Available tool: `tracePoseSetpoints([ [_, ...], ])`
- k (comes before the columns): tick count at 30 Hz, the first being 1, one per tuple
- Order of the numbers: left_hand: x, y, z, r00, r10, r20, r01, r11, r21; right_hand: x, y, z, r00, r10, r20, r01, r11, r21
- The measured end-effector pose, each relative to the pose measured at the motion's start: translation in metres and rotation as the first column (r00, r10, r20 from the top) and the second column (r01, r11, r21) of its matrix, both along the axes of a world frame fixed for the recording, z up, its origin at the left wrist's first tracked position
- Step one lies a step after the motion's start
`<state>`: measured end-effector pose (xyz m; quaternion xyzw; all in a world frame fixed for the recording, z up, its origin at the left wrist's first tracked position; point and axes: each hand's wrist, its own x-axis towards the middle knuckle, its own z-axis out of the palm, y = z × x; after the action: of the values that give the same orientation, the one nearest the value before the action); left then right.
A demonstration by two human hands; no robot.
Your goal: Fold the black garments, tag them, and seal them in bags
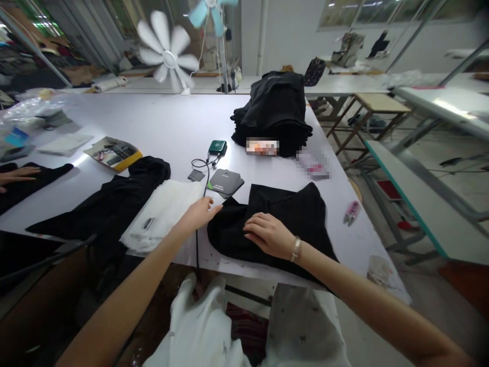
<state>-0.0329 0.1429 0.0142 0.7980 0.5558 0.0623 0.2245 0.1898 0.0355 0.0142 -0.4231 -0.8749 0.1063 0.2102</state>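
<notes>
A black garment (pixel 290 209) lies folded over on the table in front of me. My right hand (pixel 269 234), with a bracelet at the wrist, rests on it with fingers loosely bent and nothing visible gripped. My left hand (pixel 199 211) hovers by the garment's left corner, thumb stretched toward it and fingers slightly apart, holding nothing visible. Below that hand is a stack of white translucent bags (pixel 158 209). Just beyond both hands are dark printed cards (pixel 225 181), partly overlapping. A black cable (pixel 207 178) runs past my left hand to a green device (pixel 217 147).
A tall pile of black garments (pixel 273 107) stands at the back right. Pink-handled thread snips (pixel 352 212) lie near the right edge. More black cloth (pixel 114 191) and a yellow-edged box (pixel 114 153) are on the left. Another person's hand (pixel 19 176) rests on cloth at far left.
</notes>
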Motion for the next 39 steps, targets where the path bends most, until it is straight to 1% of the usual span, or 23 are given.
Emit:
tracePoseSetpoints([
  [2, 0.007, 0.008, -0.010, 1.000, 0.022, 0.022, -0.020, 0.996, -0.086, -0.026, 0.020, -0.015, 0.997, 0.067, 0.036, -0.068, 0.997, 0.047],
  [3, 0.010, 0.010, -0.014, 0.999, 0.018, 0.043, -0.014, 0.995, -0.096, -0.035, 0.027, -0.022, 0.995, 0.079, 0.063, -0.082, 0.996, 0.045],
  [5, 0.015, 0.010, -0.017, 0.992, 0.049, 0.114, -0.045, 0.998, -0.043, -0.045, 0.034, -0.036, 0.990, 0.075, 0.118, -0.078, 0.997, 0.019],
  [6, 0.017, 0.010, -0.017, 0.982, 0.088, 0.165, -0.087, 0.996, -0.012, -0.046, 0.034, -0.041, 0.987, 0.073, 0.143, -0.074, 0.997, 0.001],
  [7, 0.019, 0.009, -0.016, 0.966, 0.134, 0.223, -0.137, 0.991, -0.002, -0.047, 0.033, -0.045, 0.983, 0.081, 0.167, -0.079, 0.997, -0.017],
  [9, 0.022, 0.007, -0.013, 0.918, 0.206, 0.340, -0.206, 0.978, -0.038, -0.046, 0.028, -0.048, 0.970, 0.121, 0.210, -0.113, 0.992, -0.053],
  [10, 0.024, 0.007, -0.011, 0.898, 0.226, 0.377, -0.218, 0.974, -0.065, -0.045, 0.026, -0.049, 0.964, 0.140, 0.227, -0.127, 0.989, -0.070],
  [12, 0.026, 0.007, -0.008, 0.893, 0.222, 0.393, -0.210, 0.975, -0.073, -0.045, 0.021, -0.047, 0.960, 0.142, 0.240, -0.123, 0.988, -0.092],
  [14, 0.026, 0.006, -0.007, 0.913, 0.194, 0.358, -0.200, 0.980, -0.021, -0.045, 0.020, -0.044, 0.968, 0.115, 0.222, -0.098, 0.991, -0.087],
  [17, 0.019, 0.000, -0.006, 0.955, 0.170, 0.242, -0.180, 0.984, 0.021, -0.044, 0.024, -0.039, 0.987, 0.080, 0.139, -0.078, 0.997, -0.020],
  [20, 0.009, -0.016, -0.005, 0.989, 0.139, 0.049, -0.139, 0.990, 0.005, -0.040, 0.036, -0.038, 0.997, 0.049, 0.061, -0.052, 0.997, 0.054],
  [22, 0.003, -0.029, -0.006, 0.996, 0.077, -0.054, -0.078, 0.996, -0.032, -0.037, 0.050, -0.040, 0.997, 0.032, 0.071, -0.037, 0.996, 0.076],
  [24, -0.001, -0.038, -0.006, 0.997, 0.036, -0.075, -0.043, 0.995, -0.090, -0.036, 0.064, -0.044, 0.993, 0.002, 0.120, -0.013, 0.996, 0.087],
  [25, -0.002, -0.041, -0.007, 0.997, 0.049, -0.063, -0.056, 0.992, -0.112, -0.036, 0.070, -0.045, 0.990, -0.012, 0.144, -0.001, 0.996, 0.087],
  [27, -0.005, -0.043, -0.007, 0.993, 0.111, -0.031, -0.115, 0.983, -0.141, -0.036, 0.077, -0.045, 0.986, -0.014, 0.165, 0.001, 0.997, 0.081],
  [29, -0.009, -0.043, -0.005, 0.987, 0.157, -0.023, -0.159, 0.976, -0.149, -0.037, 0.074, -0.043, 0.990, 0.024, 0.138, -0.035, 0.997, 0.076],
  [31, -0.011, -0.043, -0.002, 0.987, 0.151, -0.060, -0.158, 0.979, -0.128, -0.037, 0.061, -0.041, 0.991, 0.085, 0.099, -0.093, 0.993, 0.072],
  [33, -0.012, -0.045, 0.002, 0.978, 0.135, -0.156, -0.148, 0.986, -0.072, -0.038, 0.045, -0.042, 0.985, 0.146, 0.091, -0.152, 0.987, 0.059],
  [35, -0.009, -0.049, 0.006, 0.952, 0.131, -0.278, -0.142, 0.990, -0.021, -0.039, 0.031, -0.045, 0.977, 0.177, 0.117, -0.182, 0.983, 0.031],
  [37, -0.003, -0.051, 0.011, 0.926, 0.133, -0.354, -0.119, 0.991, 0.060, -0.041, 0.023, -0.048, 0.974, 0.177, 0.141, -0.180, 0.984, 0.010],
  [39, 0.006, -0.048, 0.015, 0.921, 0.125, -0.368, -0.056, 0.980, 0.191, -0.042, 0.020, -0.048, 0.974, 0.177, 0.145, -0.180, 0.984, 0.008],
])
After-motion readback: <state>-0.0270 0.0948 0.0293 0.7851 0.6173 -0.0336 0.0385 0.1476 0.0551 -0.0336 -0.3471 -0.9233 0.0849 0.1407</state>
